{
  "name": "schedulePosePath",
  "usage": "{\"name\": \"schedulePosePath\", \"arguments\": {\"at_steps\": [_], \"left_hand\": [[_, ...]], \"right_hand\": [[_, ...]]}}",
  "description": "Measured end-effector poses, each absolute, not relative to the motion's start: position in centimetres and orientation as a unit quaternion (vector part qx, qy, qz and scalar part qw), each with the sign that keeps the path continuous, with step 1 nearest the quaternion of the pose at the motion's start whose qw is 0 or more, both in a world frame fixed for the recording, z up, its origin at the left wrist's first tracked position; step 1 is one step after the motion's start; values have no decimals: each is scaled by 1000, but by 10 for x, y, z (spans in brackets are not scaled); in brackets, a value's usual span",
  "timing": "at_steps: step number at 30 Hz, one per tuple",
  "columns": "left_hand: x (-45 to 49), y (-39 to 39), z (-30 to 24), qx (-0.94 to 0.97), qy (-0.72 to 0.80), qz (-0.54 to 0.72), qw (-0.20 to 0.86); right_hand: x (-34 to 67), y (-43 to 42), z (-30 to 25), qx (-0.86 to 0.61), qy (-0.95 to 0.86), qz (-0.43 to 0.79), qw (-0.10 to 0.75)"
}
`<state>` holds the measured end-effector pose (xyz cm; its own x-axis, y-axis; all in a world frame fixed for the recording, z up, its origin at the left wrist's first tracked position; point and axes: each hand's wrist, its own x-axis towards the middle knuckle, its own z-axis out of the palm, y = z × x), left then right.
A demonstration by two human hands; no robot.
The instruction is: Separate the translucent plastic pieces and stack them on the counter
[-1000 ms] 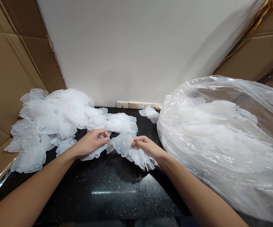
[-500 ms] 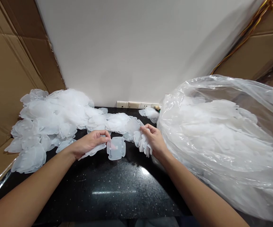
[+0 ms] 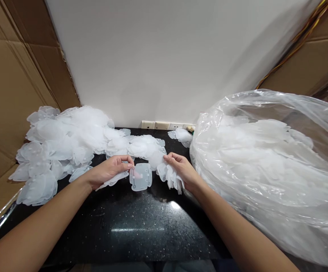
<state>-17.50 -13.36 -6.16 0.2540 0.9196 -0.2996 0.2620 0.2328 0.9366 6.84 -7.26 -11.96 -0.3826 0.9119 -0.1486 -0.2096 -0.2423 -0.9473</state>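
Note:
My left hand (image 3: 111, 170) pinches a thin, translucent plastic piece (image 3: 141, 176), roughly square with notched edges and small round marks. More of these pieces (image 3: 115, 180) stick out beneath the same hand. Closed around a fanned bunch of plastic pieces (image 3: 171, 177) is my right hand (image 3: 182, 168), a short way to the right. One piece at its fingertips overlaps the spread of loose pieces behind, and I cannot tell whether they touch. A large heap of the same pieces (image 3: 75, 132) lies at the left and trails toward the middle.
On the right stands a big clear plastic bag (image 3: 226, 109) full of the same pieces. A black speckled countertop (image 3: 129, 226) lies under everything. Wall sockets (image 3: 162, 125) run along the base of the white wall (image 3: 166, 56). Cardboard (image 3: 7, 83) flanks the left side.
My right hand has shifted slightly left, and its front piece now sits nearer the left hand. The left hand still holds its piece; the whole view has moved a little.

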Motion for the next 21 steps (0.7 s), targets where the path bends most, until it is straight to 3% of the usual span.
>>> {"name": "schedulePosePath", "arguments": {"at_steps": [4, 9, 13, 15, 21], "left_hand": [[-173, -133, -65, 581, 543, 300, 526], [-173, -134, -72, 695, 628, 269, 225], [-174, -136, -73, 769, 509, 143, 360], [-176, -133, -72, 742, 513, 149, 406], [-184, -120, -82, 476, 627, 438, 433]], "right_hand": [[66, -75, -121, -385, -495, 671, 394], [67, -73, -123, -411, -502, 624, 435], [69, -70, -124, -413, -482, 620, 461], [69, -69, -123, -408, -477, 625, 465], [70, -70, -115, -392, -447, 684, 422]]}}
